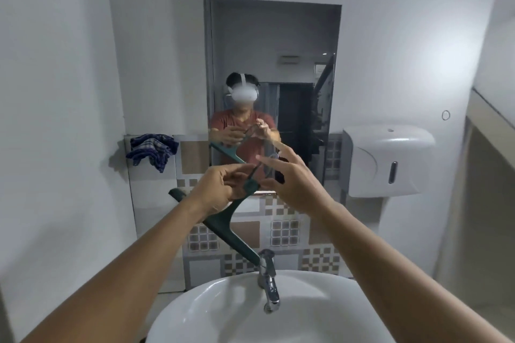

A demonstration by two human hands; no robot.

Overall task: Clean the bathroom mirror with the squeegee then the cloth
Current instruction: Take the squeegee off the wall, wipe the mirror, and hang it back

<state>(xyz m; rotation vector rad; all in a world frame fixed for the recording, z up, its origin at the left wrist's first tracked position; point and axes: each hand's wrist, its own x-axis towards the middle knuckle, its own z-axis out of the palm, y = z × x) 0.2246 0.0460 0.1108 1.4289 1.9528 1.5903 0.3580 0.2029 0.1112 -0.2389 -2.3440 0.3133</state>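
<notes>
Left hand (220, 189) pinches the squeegee (223, 220) handle; right hand (289, 178) hovers open beside it.
Squeegee hangs below the mirror (273, 44), cloth (152, 147) on the ledge; better to close the whole palm around the handle before stroking.

A single wide-angle head camera looks forward and slightly down from close above the round white ceramic sink (195, 312), squarely facing the tall rectangular wall mirror (274, 44) on the far wall, both forearms reaching in from the near edge.
</notes>
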